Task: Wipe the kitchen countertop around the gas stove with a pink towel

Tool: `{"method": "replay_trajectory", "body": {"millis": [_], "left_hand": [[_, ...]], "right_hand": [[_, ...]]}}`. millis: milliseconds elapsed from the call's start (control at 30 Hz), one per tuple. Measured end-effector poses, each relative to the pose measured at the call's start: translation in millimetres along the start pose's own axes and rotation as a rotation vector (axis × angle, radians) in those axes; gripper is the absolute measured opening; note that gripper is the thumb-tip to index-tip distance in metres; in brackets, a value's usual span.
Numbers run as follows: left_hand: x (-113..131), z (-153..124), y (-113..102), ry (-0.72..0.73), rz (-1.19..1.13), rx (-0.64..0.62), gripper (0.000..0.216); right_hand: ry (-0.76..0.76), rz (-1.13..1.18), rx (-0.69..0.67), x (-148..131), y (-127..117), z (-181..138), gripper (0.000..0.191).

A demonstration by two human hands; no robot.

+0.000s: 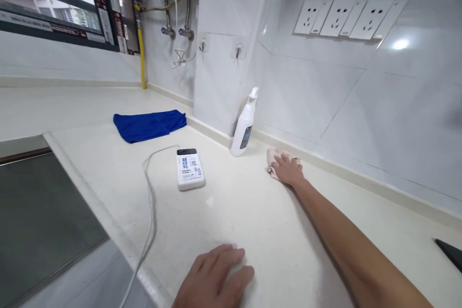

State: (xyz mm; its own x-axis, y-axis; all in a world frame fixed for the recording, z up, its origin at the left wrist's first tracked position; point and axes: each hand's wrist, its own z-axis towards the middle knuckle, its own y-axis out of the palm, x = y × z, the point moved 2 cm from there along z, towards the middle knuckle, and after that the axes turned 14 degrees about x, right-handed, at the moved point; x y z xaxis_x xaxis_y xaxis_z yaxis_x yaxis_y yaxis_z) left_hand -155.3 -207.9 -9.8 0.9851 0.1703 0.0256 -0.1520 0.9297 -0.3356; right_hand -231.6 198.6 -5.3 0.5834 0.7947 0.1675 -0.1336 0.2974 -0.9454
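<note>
Right hand (287,169) on a pale pink cloth (273,164), fingers curled down over it, against the backsplash skirting (335,168) of the white countertop (234,211). Left hand (212,276) palm-down on the counter, fingers open, empty. White spray bottle (244,125) upright, just left of the cloth.

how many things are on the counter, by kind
cloth: 2 (blue cloth, pink cloth under the right hand)
spray bottle: 1
white device: 1
cable: 1
black object, cut off by the frame: 1
total: 6
</note>
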Motion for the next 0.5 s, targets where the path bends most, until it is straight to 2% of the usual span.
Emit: {"method": "replay_trajectory", "body": {"millis": [67, 167, 300, 500], "left_hand": [[0.6, -2.1, -0.2, -0.011, 0.019, 0.023, 0.037], [3.1, -4.9, 0.0, -0.035, 0.026, 0.065, 0.029], [9.7, -7.7, -1.0, -0.125, -0.012, 0.092, 0.026], [19.8, -10.6, -4.5, -0.33, -0.082, 0.058, 0.023]], "right_hand": [[-0.023, 0.038, 0.011, -33.7, -8.8, 1.0, 0.062], [-0.057, 0.077, 0.03, -67.8, -24.4, -16.2, 0.062], [-0.129, 0.101, 0.044, -93.5, -45.2, -60.2, 0.06], [-0.302, 0.178, 0.054, -139.9, -74.1, -130.1, 0.055]]}}
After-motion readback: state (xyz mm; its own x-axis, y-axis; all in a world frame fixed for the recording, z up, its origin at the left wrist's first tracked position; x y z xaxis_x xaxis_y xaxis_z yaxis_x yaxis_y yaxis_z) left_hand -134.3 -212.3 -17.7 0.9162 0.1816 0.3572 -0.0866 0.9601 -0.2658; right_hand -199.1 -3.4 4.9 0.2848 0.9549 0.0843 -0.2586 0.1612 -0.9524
